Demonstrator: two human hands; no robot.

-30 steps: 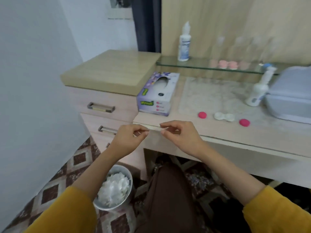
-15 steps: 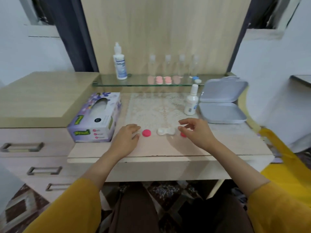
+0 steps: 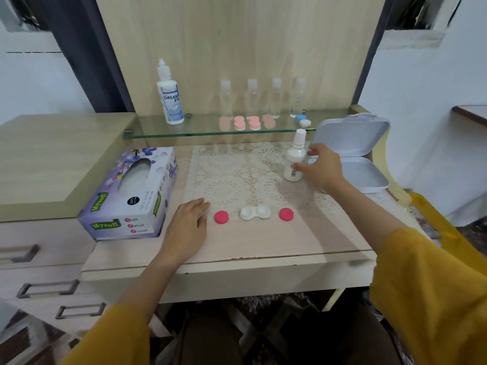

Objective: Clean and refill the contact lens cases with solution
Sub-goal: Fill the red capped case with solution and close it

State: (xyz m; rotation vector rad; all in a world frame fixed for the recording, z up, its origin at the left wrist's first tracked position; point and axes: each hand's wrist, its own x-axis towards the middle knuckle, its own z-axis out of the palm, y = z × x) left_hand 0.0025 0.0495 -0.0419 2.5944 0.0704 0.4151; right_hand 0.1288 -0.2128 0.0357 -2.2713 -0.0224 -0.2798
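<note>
An open white contact lens case (image 3: 255,213) lies on the desk with a pink cap (image 3: 221,216) to its left and another pink cap (image 3: 286,214) to its right. My left hand (image 3: 188,224) rests palm down on the desk, fingertips just left of the left cap, holding nothing. My right hand (image 3: 320,168) is further back, thumb and fingers wrapped around a small white solution bottle (image 3: 295,159) that stands upright on the lace mat (image 3: 237,175).
A tissue box (image 3: 131,196) sits at the left. An open grey box (image 3: 355,156) lies behind my right hand. The glass shelf (image 3: 200,130) carries a large solution bottle (image 3: 170,96), several clear bottles and pink lens cases (image 3: 246,123). Drawers are at lower left.
My view swung from the bin and drawers to the desk. My right hand moved from the right pink cap back to the small bottle and closed on it. My left hand stayed beside the left cap.
</note>
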